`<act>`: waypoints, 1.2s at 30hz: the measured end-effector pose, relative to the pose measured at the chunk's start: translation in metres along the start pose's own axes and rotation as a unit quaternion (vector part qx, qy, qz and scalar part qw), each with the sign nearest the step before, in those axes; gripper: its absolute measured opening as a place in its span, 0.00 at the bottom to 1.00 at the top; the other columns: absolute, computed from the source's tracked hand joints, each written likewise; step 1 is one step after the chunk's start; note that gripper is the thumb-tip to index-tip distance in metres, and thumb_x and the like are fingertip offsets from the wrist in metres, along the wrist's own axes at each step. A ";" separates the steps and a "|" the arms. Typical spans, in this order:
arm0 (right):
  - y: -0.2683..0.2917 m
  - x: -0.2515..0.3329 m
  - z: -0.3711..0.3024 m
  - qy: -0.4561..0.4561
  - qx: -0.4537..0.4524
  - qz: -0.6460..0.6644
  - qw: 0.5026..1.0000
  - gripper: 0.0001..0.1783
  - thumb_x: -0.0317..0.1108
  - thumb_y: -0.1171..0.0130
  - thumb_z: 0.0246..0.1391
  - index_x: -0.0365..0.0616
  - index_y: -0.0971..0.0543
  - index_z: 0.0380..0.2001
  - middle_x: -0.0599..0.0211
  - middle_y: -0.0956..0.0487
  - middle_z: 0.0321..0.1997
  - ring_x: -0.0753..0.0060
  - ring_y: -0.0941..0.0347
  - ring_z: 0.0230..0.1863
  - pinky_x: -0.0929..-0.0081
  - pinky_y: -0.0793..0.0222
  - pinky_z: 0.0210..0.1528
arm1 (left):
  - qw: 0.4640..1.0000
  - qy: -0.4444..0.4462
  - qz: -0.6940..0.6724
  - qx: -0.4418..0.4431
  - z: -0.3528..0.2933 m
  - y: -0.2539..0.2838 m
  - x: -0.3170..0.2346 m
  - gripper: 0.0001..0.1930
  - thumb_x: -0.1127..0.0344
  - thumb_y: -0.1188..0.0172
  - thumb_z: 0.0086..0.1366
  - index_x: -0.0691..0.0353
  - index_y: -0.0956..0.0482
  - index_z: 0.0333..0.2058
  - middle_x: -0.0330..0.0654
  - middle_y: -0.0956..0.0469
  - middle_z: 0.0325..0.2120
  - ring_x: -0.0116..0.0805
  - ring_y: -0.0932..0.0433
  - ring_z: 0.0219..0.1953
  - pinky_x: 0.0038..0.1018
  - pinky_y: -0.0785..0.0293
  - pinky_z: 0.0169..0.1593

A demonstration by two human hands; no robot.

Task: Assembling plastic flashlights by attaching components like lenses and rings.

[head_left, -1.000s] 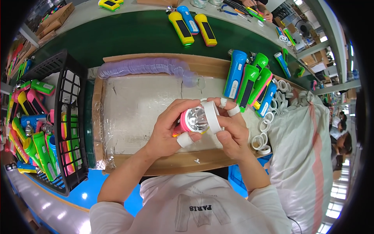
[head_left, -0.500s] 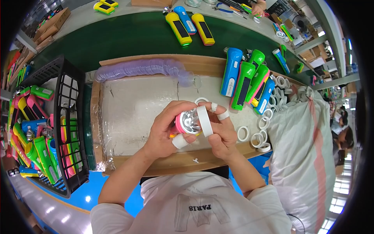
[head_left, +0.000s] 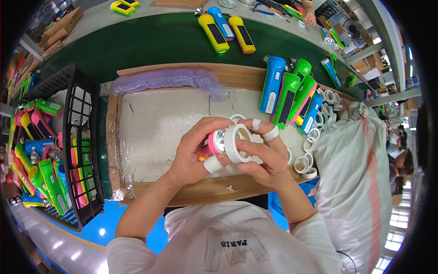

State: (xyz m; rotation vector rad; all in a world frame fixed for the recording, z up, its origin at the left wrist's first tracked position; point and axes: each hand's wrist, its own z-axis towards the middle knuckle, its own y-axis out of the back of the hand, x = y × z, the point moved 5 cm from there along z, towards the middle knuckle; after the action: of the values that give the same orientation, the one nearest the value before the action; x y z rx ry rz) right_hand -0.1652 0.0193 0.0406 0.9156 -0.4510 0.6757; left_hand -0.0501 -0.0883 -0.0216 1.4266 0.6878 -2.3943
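Observation:
A flashlight with a pink head rim (head_left: 212,142) and a shiny silver reflector rests in my left hand (head_left: 188,153), whose fingers and thumb wrap round it. Most of its body is hidden beneath the hand; a bit of yellow shows below. Against the reflector's front sits a white plastic ring (head_left: 231,146), tilted so its opening faces right. My right hand (head_left: 271,160) grips this ring, the index finger reaching across its opening and the thumb below. White tape wraps my left thumb and two right fingers. Another white ring (head_left: 237,117) lies just behind the hands.
A row of clear lens discs (head_left: 164,81) lies along the back of the cardboard tray (head_left: 155,194). Several flashlights (head_left: 288,98) and loose white rings (head_left: 310,144) are at right, beside a white sack (head_left: 353,169). A black crate (head_left: 86,182) of flashlights stands left. Flashlights (head_left: 213,33) lie on the green belt.
The white ring has turned from edge-on to show its opening. My right fingers have shifted right, with the index finger now across the ring. The flashlights on the belt have slid slightly right.

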 end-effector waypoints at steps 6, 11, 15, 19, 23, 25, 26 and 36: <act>0.001 -0.001 0.000 -0.016 -0.026 0.023 0.999 0.27 0.42 0.26 0.39 0.36 0.18 0.41 0.45 0.26 0.51 0.53 0.26 0.48 0.65 0.29 0.46 | 0.999 0.008 0.041 0.008 0.001 0.001 0.000 0.34 0.64 0.27 0.51 0.61 0.29 0.58 0.48 0.26 0.52 0.40 0.25 0.53 0.31 0.29 0.54; 0.001 0.003 0.007 -0.002 -0.034 0.001 0.999 0.25 0.35 0.22 0.35 0.39 0.19 0.38 0.50 0.27 0.49 0.56 0.23 0.46 0.69 0.23 0.43 | 0.995 -0.008 0.101 0.009 0.001 0.004 -0.001 0.33 0.64 0.28 0.52 0.61 0.28 0.57 0.49 0.25 0.52 0.43 0.24 0.53 0.32 0.28 0.55; 0.000 0.000 0.003 0.007 -0.049 0.011 0.999 0.26 0.36 0.21 0.35 0.38 0.20 0.38 0.50 0.27 0.48 0.55 0.23 0.46 0.68 0.22 0.42 | 0.989 -0.018 0.146 0.021 0.002 0.004 -0.004 0.34 0.64 0.28 0.51 0.62 0.28 0.58 0.50 0.24 0.52 0.45 0.23 0.53 0.33 0.27 0.55; -0.002 0.001 0.005 0.007 -0.048 -0.004 0.999 0.25 0.36 0.21 0.35 0.37 0.20 0.37 0.50 0.27 0.48 0.54 0.23 0.46 0.67 0.21 0.41 | 0.989 -0.021 0.148 0.018 0.000 0.005 -0.005 0.34 0.65 0.28 0.51 0.62 0.28 0.58 0.50 0.24 0.52 0.45 0.23 0.52 0.33 0.27 0.55; -0.002 0.001 0.004 0.005 -0.037 -0.010 0.999 0.25 0.36 0.22 0.35 0.36 0.22 0.36 0.49 0.27 0.47 0.52 0.23 0.47 0.66 0.21 0.42 | 0.988 -0.007 0.155 -0.019 0.000 0.001 -0.013 0.32 0.70 0.30 0.50 0.61 0.27 0.56 0.48 0.24 0.52 0.46 0.22 0.51 0.35 0.25 0.52; -0.002 0.001 0.002 0.000 -0.033 -0.008 0.999 0.26 0.36 0.22 0.35 0.36 0.23 0.36 0.49 0.27 0.47 0.51 0.23 0.47 0.66 0.21 0.43 | 0.987 -0.015 0.157 -0.030 0.003 0.004 -0.019 0.31 0.72 0.31 0.48 0.59 0.26 0.55 0.47 0.24 0.51 0.47 0.22 0.50 0.35 0.23 0.50; -0.003 0.000 0.000 -0.004 -0.034 -0.010 0.999 0.26 0.36 0.22 0.35 0.36 0.23 0.36 0.49 0.28 0.47 0.51 0.23 0.48 0.65 0.22 0.43 | 0.968 -0.076 0.238 0.021 0.006 0.003 -0.026 0.31 0.74 0.32 0.47 0.55 0.25 0.53 0.47 0.24 0.50 0.46 0.21 0.47 0.35 0.22 0.47; -0.026 -0.020 -0.025 -0.043 -0.129 0.118 0.984 0.27 0.35 0.23 0.39 0.39 0.25 0.41 0.43 0.26 0.54 0.52 0.26 0.53 0.60 0.28 0.53 | 0.899 -0.090 0.417 0.097 0.006 -0.007 -0.047 0.23 0.75 0.35 0.46 0.50 0.22 0.44 0.46 0.23 0.44 0.45 0.20 0.39 0.33 0.21 0.35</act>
State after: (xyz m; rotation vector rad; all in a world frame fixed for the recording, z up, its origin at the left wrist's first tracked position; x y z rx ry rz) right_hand -0.1593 0.0221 -0.0004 0.6526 -0.7158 0.7738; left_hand -0.0356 -0.0858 0.0242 1.1939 -0.2092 -1.8724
